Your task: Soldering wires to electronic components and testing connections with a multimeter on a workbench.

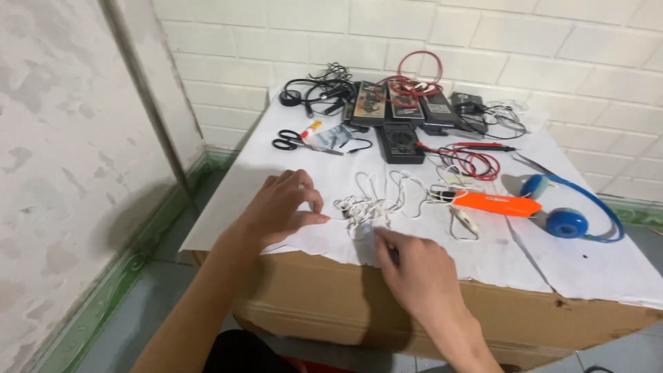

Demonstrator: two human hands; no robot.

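both hands [286,207] [413,266] pinch tangled white cable [362,207], fingers nearly closed.

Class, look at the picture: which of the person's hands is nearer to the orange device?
Right. The right hand lies just below-left of the orange device; the left hand is farther left, beyond the tangled white cable.

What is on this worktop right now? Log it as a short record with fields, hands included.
surface: cardboard box covered with white paper
left hand: left hand on the paper, fingertips pinched beside the tangled white cable
right hand: right hand at the paper's front edge, fingers touching the cable
near right: orange device, blue headphones
middle: black multimeter, red leads
far left: black-handled scissors
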